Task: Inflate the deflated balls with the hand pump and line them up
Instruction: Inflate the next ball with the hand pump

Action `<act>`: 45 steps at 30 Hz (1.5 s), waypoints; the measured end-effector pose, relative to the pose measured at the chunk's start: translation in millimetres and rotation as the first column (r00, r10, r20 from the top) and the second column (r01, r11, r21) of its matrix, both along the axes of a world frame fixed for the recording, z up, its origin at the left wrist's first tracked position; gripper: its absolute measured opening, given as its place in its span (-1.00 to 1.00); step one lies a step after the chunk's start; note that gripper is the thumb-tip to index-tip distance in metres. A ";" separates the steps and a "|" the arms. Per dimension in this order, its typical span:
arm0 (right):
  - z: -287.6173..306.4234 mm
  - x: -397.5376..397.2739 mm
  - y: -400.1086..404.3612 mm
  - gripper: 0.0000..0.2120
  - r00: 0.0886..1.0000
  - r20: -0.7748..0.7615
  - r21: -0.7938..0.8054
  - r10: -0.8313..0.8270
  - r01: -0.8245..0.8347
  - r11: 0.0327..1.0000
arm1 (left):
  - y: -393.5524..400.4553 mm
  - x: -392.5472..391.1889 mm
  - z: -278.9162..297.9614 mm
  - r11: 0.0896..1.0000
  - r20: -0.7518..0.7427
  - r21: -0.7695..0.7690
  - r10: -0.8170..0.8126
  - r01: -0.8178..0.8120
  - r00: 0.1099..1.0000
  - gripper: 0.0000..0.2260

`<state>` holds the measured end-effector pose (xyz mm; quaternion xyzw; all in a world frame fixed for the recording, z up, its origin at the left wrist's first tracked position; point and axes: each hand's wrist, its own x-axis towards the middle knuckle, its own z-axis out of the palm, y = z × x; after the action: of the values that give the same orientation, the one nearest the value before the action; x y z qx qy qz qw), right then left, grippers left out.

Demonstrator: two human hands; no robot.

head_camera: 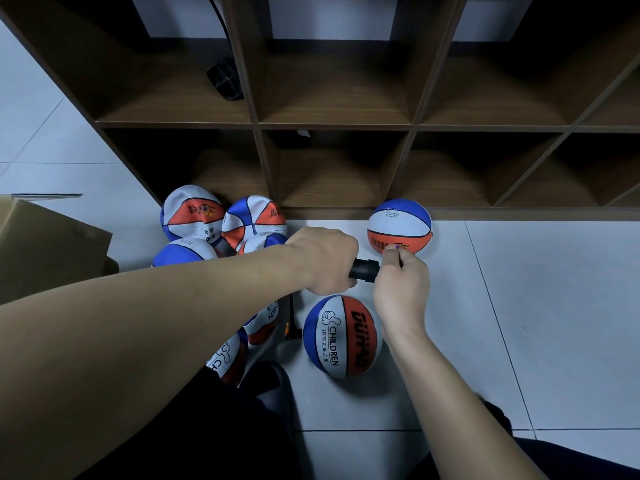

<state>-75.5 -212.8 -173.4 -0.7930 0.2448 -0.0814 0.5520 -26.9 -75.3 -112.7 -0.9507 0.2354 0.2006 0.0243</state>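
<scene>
My left hand is closed around the black hand pump, whose end sticks out to the right of my fist. My right hand pinches the pump's thin needle tip, just in front of a round blue, white and orange ball standing against the shelf base. A second round ball printed "CHILDREN" lies on the floor under my hands. Several flattened balls of the same colours are piled at the left, partly hidden by my left forearm.
A dark wooden cubby shelf fills the back, with a black object in an upper left cell. A cardboard box stands at the left. Another black pump part lies between the balls. White floor tiles extend right.
</scene>
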 end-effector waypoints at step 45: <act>19.8 24.4 -70.6 -0.54 0.990 -0.123 0.018 -0.074 0.077 0.997 | 20.0 22.7 8.0 0.994 -0.128 -0.076 0.064 -0.074 0.990 -0.70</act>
<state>-51.2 -283.4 -153.6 -0.7802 0.3087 -0.0508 0.5416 -4.2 -55.3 -104.7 -0.9439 0.2113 0.2512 -0.0361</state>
